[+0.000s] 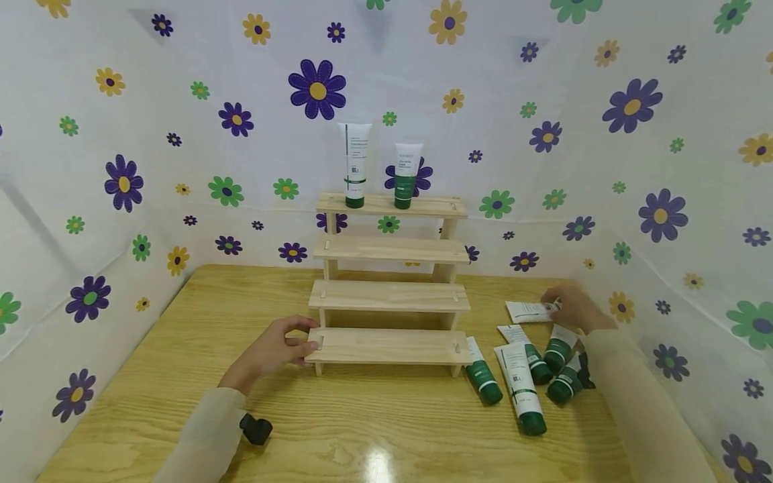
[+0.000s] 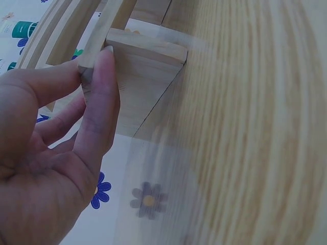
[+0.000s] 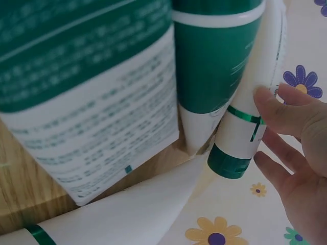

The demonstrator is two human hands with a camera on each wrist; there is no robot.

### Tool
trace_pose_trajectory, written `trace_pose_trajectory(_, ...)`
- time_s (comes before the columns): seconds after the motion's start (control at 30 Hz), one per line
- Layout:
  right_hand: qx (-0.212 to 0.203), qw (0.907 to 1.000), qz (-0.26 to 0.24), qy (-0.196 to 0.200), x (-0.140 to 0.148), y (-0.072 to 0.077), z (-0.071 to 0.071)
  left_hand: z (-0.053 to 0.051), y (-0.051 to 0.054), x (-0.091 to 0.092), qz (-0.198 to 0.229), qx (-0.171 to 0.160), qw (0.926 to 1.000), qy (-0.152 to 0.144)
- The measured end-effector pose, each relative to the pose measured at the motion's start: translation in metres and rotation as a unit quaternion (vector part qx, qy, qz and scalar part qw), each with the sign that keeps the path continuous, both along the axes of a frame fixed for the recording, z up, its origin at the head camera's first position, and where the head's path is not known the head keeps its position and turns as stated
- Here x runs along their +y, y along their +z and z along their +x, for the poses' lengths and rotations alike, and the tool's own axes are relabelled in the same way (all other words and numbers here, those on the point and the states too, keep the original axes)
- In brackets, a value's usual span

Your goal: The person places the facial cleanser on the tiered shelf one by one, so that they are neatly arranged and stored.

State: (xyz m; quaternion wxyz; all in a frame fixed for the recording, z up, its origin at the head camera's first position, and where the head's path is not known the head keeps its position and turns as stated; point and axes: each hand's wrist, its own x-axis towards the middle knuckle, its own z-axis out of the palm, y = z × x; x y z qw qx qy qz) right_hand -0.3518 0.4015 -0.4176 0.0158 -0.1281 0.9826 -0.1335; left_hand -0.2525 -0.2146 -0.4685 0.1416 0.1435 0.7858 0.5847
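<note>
At the left end of the lowest step of a four-tier wooden display rack (image 1: 386,345), my left hand (image 1: 274,352) pinches the step's corner between thumb and fingers. The left wrist view shows that hand (image 2: 66,132) close up on the wood's edge (image 2: 97,46). On the right, my right hand (image 1: 570,308) grips a white squeeze tube (image 1: 528,312) lying at the back of a group of tubes. In the right wrist view, thumb and fingers of the hand (image 3: 296,138) hold the tube near its green band, above the green cap (image 3: 230,162).
Two tubes, a taller white one (image 1: 356,164) and a shorter white-and-green one (image 1: 407,174), stand caps down on the top step. Several tubes, including a large white one (image 1: 521,389), lie right of the rack on the wooden table (image 1: 386,422). Flower-patterned cloth (image 1: 253,147) encloses the table's back and sides.
</note>
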Motion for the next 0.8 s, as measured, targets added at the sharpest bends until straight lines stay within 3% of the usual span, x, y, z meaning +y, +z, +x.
trace_pose_trajectory(0.37, -0.010, 0.9992, -0.019, -0.035, 0.012, -0.010, 0.003, -0.001, 0.000, 0.000, 0.002, 0.002, 1.0000, -0.006)
trace_pose_trajectory(0.8, -0.041, 0.9967, -0.024, -0.066, 0.011, -0.009, 0.002, 0.000, 0.000, 0.000, -0.004, 0.002, 1.0000, -0.004)
